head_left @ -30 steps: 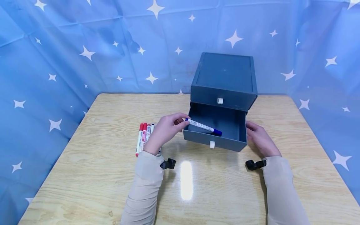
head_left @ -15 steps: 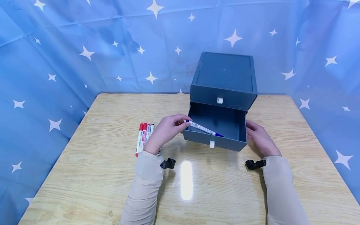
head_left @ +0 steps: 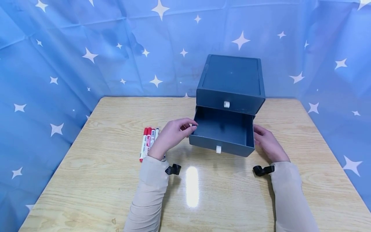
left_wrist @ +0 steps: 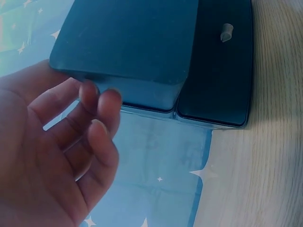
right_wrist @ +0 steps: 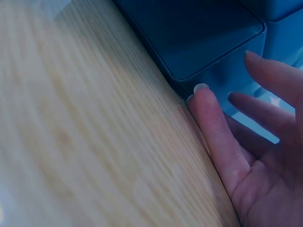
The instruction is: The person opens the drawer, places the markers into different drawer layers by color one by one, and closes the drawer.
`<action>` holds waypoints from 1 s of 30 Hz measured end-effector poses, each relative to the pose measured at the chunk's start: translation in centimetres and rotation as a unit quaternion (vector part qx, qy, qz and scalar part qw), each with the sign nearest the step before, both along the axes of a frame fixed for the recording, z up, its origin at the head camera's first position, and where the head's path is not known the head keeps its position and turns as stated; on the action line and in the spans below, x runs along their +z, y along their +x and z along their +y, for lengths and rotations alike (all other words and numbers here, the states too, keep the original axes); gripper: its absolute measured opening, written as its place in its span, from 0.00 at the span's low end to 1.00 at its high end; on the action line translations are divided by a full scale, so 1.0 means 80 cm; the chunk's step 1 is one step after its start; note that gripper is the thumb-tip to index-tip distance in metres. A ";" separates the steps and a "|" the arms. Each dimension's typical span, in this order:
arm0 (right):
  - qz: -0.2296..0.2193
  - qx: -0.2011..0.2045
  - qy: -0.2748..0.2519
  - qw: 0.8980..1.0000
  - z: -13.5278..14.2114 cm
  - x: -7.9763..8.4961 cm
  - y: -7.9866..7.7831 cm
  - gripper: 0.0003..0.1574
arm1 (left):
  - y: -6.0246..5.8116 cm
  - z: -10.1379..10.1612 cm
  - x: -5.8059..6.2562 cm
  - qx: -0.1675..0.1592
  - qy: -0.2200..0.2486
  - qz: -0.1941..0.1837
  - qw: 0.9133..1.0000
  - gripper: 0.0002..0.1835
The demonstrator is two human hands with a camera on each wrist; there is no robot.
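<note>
A dark blue two-drawer cabinet (head_left: 232,75) stands at the back right, its lower drawer (head_left: 203,141) pulled out. My left hand (head_left: 176,133) is at that drawer's left rim, thumb and forefinger over the edge. In the left wrist view its fingers (left_wrist: 105,151) are loosely bent with nothing between them. No marker shows inside the drawer from the head view; the floor close behind the front panel is hidden. Along the drawer's right side lies my right hand (head_left: 268,141), fingers relaxed and holding nothing; in the right wrist view its fingertips (right_wrist: 203,94) are right at a lower corner.
Several red- and blue-capped markers (head_left: 148,139) lie side by side on the wooden table (head_left: 98,180), partly behind the left hand. The closed upper drawer bears a white knob (head_left: 226,104). A blue starred curtain (head_left: 121,42) hangs behind the table.
The blue-and-white marker that the left hand held over the drawer has slipped from its fingers down into the drawer, out of sight. Both hands have stayed in place.
</note>
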State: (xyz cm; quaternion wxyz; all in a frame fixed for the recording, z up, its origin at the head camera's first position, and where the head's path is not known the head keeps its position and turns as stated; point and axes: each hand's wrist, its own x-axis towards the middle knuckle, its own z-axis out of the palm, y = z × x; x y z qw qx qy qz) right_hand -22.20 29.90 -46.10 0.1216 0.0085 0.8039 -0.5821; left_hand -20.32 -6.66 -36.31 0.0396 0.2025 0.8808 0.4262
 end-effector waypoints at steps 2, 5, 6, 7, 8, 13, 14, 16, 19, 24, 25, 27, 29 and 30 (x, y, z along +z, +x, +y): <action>0.000 0.000 0.002 1.000 0.000 0.001 0.000 0.44 | -0.001 0.000 0.000 0.005 0.004 0.013 1.000 0.15; 0.000 -0.002 0.003 1.000 0.000 0.003 -0.001 0.44 | -0.004 -0.002 0.000 0.021 0.015 0.028 0.999 0.15; 0.001 -0.003 0.006 1.000 0.000 0.003 -0.001 0.44 | -0.005 -0.003 0.000 0.025 0.022 0.030 0.999 0.14; 0.002 -0.003 0.006 1.000 0.000 0.004 -0.001 0.44 | -0.006 -0.005 0.000 0.029 0.026 0.031 0.999 0.14; 0.002 -0.004 0.007 1.000 0.000 0.005 -0.002 0.44 | -0.007 -0.006 0.001 0.034 0.031 0.030 0.999 0.14; 0.007 0.001 0.004 1.000 0.000 0.007 -0.004 0.43 | -0.009 -0.018 0.002 0.050 0.048 0.021 0.997 0.15; 0.009 0.003 0.006 1.000 0.000 0.007 -0.004 0.43 | -0.010 -0.020 0.002 0.057 0.047 0.020 0.997 0.15; 0.011 0.003 0.008 1.000 0.000 0.007 -0.005 0.43 | -0.011 -0.026 0.000 0.075 0.038 0.021 0.996 0.15; 0.012 -0.001 0.010 1.000 0.000 0.006 -0.004 0.42 | -0.012 -0.034 -0.003 0.103 0.019 0.020 0.994 0.14; 0.014 -0.005 0.013 1.000 0.001 0.004 -0.003 0.41 | -0.016 -0.045 -0.012 0.127 -0.003 0.013 0.992 0.15; 0.014 -0.006 0.013 1.000 0.001 0.003 -0.003 0.41 | -0.017 -0.047 -0.014 0.129 -0.006 0.009 0.992 0.15; 0.014 -0.006 0.011 1.000 0.000 0.002 -0.002 0.41 | -0.018 -0.049 -0.018 0.133 -0.010 0.001 0.991 0.16; 0.012 -0.006 0.011 1.000 0.000 0.000 -0.001 0.42 | -0.019 -0.051 -0.022 0.136 -0.021 -0.008 0.990 0.16; 0.010 -0.007 0.010 1.000 0.000 -0.001 0.000 0.42 | -0.019 -0.052 -0.024 0.136 -0.028 -0.012 0.990 0.16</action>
